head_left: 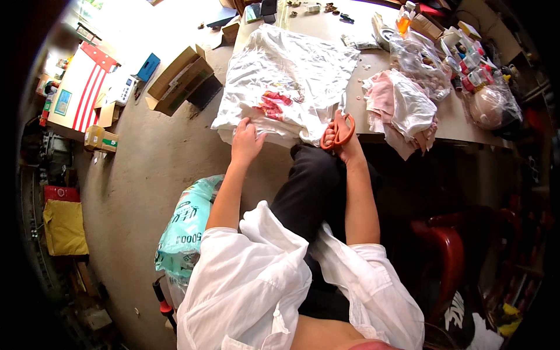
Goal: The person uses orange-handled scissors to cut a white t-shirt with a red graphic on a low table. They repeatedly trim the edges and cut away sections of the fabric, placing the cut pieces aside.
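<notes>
A white garment with a red print (274, 105) lies spread over the near edge of the table, its front part hanging over. My left hand (247, 143) grips its near edge, left of the print, fingers on top of the fabric. At the garment's near right corner my right hand (349, 147) is closed around scissors with orange handles (350, 129). The blades are mostly hidden by hand and cloth, so I cannot tell whether they are apart. Just right of them, a pile of pink and white cloth (402, 105) droops over the table edge.
Clear plastic bags (417, 61) and bottles crowd the table's right side. Small items lie along its far edge. Left of the table stands an open cardboard box (181, 79). A teal plastic package (189, 224) is beside my left arm, a dark red wooden chair (449, 251) at lower right.
</notes>
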